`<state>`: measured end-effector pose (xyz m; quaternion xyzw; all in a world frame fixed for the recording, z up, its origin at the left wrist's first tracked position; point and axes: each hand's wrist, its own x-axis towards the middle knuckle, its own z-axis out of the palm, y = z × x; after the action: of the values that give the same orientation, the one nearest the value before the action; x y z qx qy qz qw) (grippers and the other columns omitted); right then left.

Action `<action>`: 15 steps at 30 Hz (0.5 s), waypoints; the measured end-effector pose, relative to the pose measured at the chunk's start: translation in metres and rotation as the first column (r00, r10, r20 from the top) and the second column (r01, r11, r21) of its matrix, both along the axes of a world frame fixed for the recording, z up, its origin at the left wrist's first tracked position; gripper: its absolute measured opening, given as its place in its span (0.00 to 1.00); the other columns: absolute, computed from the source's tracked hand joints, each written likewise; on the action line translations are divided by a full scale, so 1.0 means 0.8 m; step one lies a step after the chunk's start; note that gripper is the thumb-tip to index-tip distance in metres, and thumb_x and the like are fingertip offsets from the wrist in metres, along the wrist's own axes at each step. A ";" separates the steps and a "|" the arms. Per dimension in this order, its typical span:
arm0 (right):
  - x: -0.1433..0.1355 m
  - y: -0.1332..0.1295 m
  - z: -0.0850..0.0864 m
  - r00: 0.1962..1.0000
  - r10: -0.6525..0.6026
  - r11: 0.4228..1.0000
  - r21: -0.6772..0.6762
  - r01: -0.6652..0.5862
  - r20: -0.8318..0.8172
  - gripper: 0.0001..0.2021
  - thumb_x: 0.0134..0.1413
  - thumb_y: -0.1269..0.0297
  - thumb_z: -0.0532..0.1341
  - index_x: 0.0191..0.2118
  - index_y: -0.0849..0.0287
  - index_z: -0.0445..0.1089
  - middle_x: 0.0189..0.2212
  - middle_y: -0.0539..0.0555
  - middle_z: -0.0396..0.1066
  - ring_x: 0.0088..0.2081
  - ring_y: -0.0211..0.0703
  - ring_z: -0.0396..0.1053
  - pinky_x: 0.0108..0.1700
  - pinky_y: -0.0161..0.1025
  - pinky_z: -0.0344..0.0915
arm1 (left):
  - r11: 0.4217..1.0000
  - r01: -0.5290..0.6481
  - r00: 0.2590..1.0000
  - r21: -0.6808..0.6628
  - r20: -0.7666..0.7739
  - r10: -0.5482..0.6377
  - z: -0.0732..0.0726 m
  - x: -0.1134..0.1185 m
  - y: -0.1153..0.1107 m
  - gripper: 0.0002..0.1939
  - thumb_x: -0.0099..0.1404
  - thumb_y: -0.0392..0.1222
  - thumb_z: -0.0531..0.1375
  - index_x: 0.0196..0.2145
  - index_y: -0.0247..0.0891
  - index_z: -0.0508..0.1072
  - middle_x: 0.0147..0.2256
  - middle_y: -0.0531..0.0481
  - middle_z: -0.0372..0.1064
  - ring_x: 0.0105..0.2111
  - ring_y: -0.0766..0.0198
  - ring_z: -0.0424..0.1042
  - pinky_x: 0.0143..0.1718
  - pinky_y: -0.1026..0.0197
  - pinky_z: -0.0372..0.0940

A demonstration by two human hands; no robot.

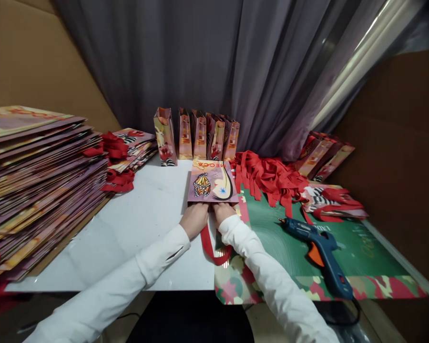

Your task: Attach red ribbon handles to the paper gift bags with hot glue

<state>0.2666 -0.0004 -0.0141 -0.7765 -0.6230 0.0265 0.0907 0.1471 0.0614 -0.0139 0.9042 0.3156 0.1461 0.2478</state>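
Note:
A paper gift bag printed with a butterfly and red lettering lies on the white tabletop, its near end towards me. My left hand reaches into that near end, and my right hand is beside it, also reaching in. The bag covers the fingers of both hands, so their grip is hidden. A red ribbon loops down from between my hands onto the table.
A blue glue gun lies on a green mat at the right. Behind it is a heap of red ribbons. Several bags stand by the curtain. Flat bags form a tall stack at the left.

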 end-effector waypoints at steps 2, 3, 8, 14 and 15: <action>0.006 -0.014 0.003 0.995 0.003 0.999 0.054 0.002 -0.097 0.15 0.52 0.75 0.58 0.47 0.63 0.71 0.45 0.63 0.74 0.47 0.48 0.71 0.48 0.42 0.68 | 0.997 0.014 0.997 -0.076 0.077 -0.009 0.010 -0.006 -0.008 0.16 0.65 0.33 0.50 0.46 0.33 0.73 0.47 0.37 0.72 0.50 0.52 0.69 0.55 0.48 0.61; 0.008 -0.024 0.005 0.991 0.009 0.997 0.080 0.002 -0.133 0.14 0.54 0.74 0.56 0.47 0.63 0.71 0.45 0.61 0.74 0.47 0.46 0.71 0.48 0.40 0.68 | 0.989 0.043 0.991 -0.144 0.129 -0.025 0.019 -0.011 -0.014 0.17 0.66 0.34 0.49 0.47 0.34 0.73 0.48 0.39 0.71 0.51 0.54 0.69 0.55 0.51 0.62; 0.003 -0.084 0.009 0.779 0.188 0.891 0.437 0.121 -0.599 0.09 0.61 0.66 0.54 0.41 0.59 0.70 0.36 0.55 0.76 0.37 0.40 0.74 0.39 0.36 0.71 | 0.432 0.392 0.862 -0.812 0.488 0.135 0.065 -0.041 -0.052 0.16 0.66 0.40 0.55 0.49 0.35 0.74 0.52 0.42 0.71 0.53 0.56 0.69 0.55 0.54 0.64; -0.024 -0.120 0.033 0.461 0.374 0.750 0.555 0.360 -0.804 0.05 0.56 0.62 0.62 0.37 0.57 0.72 0.32 0.53 0.76 0.34 0.40 0.74 0.38 0.36 0.71 | 0.149 0.513 0.799 -0.845 0.534 0.276 0.079 -0.054 -0.071 0.13 0.64 0.39 0.57 0.44 0.35 0.78 0.50 0.42 0.72 0.53 0.53 0.69 0.58 0.50 0.61; -0.027 -0.121 0.037 0.464 0.378 0.741 0.563 0.367 -0.801 0.05 0.56 0.62 0.62 0.37 0.57 0.72 0.32 0.53 0.76 0.34 0.40 0.74 0.38 0.37 0.71 | 0.160 0.510 0.800 -0.845 0.535 0.273 0.078 -0.055 -0.071 0.14 0.64 0.39 0.57 0.44 0.35 0.78 0.50 0.41 0.72 0.52 0.53 0.69 0.58 0.50 0.61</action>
<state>0.2453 -0.0972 0.0151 -0.5541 -0.4490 0.1985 0.6723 0.1031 0.0048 0.0486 0.4541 0.1619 0.1539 0.8625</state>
